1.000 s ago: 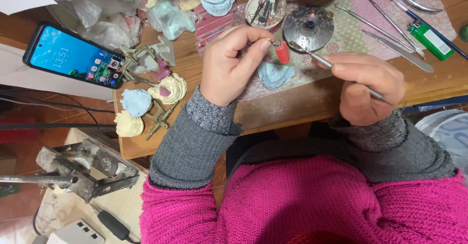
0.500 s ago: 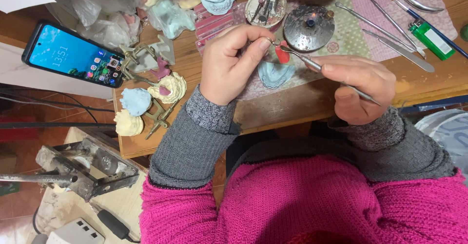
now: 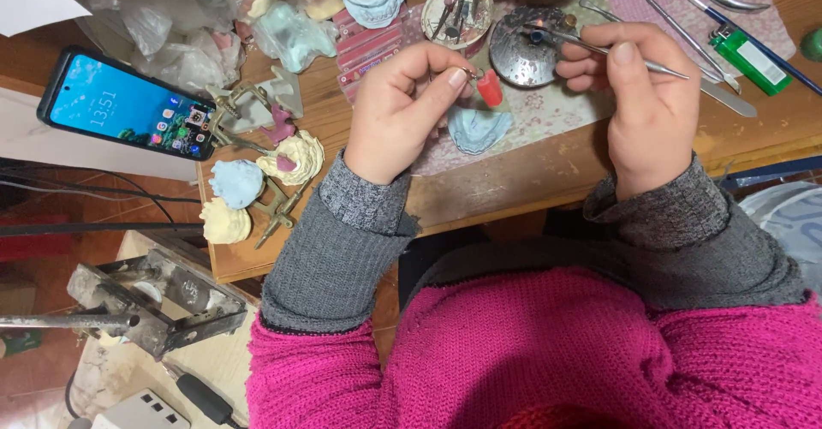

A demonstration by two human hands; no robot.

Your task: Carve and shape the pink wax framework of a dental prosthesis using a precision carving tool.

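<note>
The left hand (image 3: 402, 108) pinches a small red piece (image 3: 489, 89) above the bench (image 3: 514, 181). The right hand (image 3: 638, 95), at 3 o'clock, grips a metal tool (image 3: 599, 50) lying 3-to-9, tip beyond the piece at 1 o'clock.

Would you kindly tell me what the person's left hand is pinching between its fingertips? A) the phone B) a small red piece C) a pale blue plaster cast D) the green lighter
B: the left hand pinches a small red piece at its fingertips, while the right hand holds a thin metal tool; the green lighter, phone and pale blue cast lie untouched on the table.
</note>
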